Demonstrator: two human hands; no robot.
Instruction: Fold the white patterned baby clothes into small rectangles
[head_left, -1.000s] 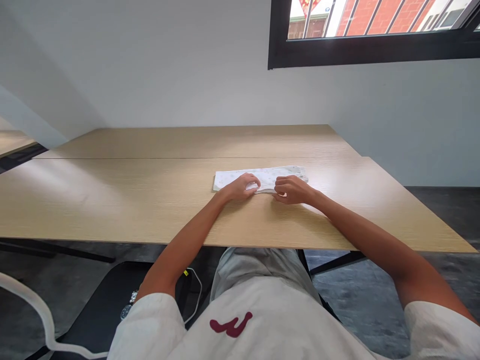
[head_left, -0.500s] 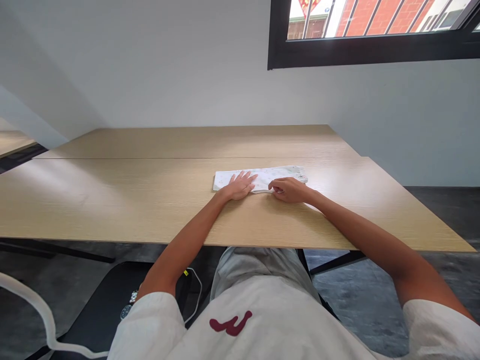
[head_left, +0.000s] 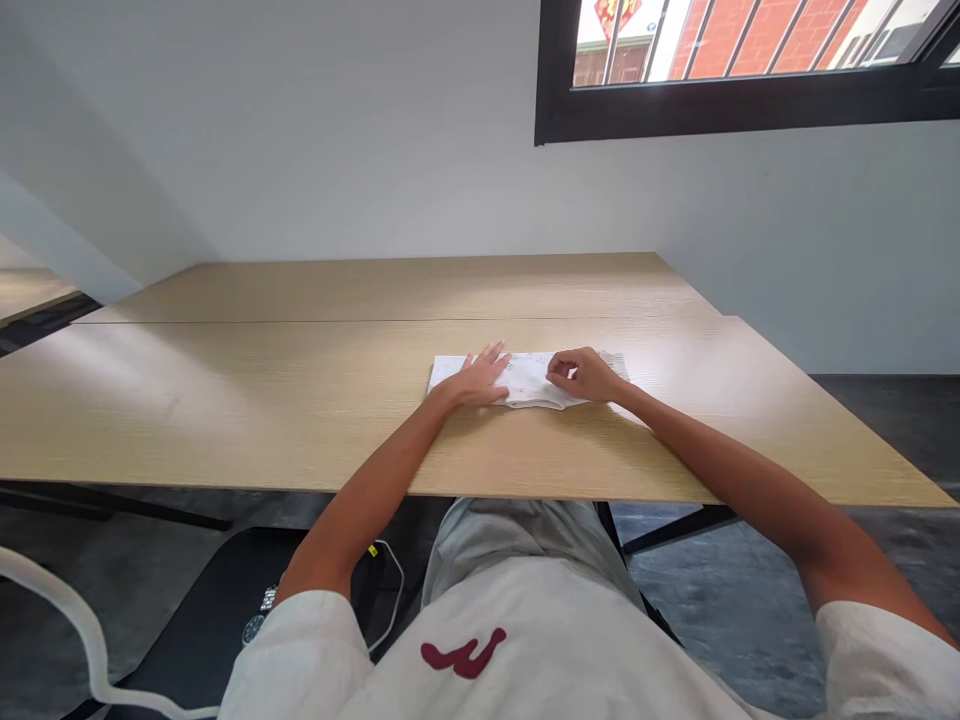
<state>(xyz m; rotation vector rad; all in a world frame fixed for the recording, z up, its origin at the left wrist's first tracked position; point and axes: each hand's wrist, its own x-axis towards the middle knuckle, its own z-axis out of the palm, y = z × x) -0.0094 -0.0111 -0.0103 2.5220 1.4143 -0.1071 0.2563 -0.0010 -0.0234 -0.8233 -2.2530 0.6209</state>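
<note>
On the table lies a folded white cloth point(head_left: 529, 380) with a faint pattern, long side across in front of me. My left hand point(head_left: 480, 378) rests flat on its left part, fingers spread and pointing away from me. Over the right part is my right hand point(head_left: 583, 375), its thumb and fingers curled together in a pinch. Whether a bit of cloth is between those fingertips I cannot make out. The cloth's near edge is slightly wavy between the hands, and its right end is partly covered by the right hand and wrist.
The light wooden table point(head_left: 225, 400) has a seam across its far part. A wall stands behind it, with a dark-framed window point(head_left: 675, 105) at upper right. A black chair point(head_left: 202, 610) with a wristwatch point(head_left: 255, 626) on it is at lower left, near a white tube point(head_left: 86, 625).
The cloth has shifted slightly toward me and to the right. My right hand has moved from the cloth's near edge to above its surface. The left hand stays spread on it.
</note>
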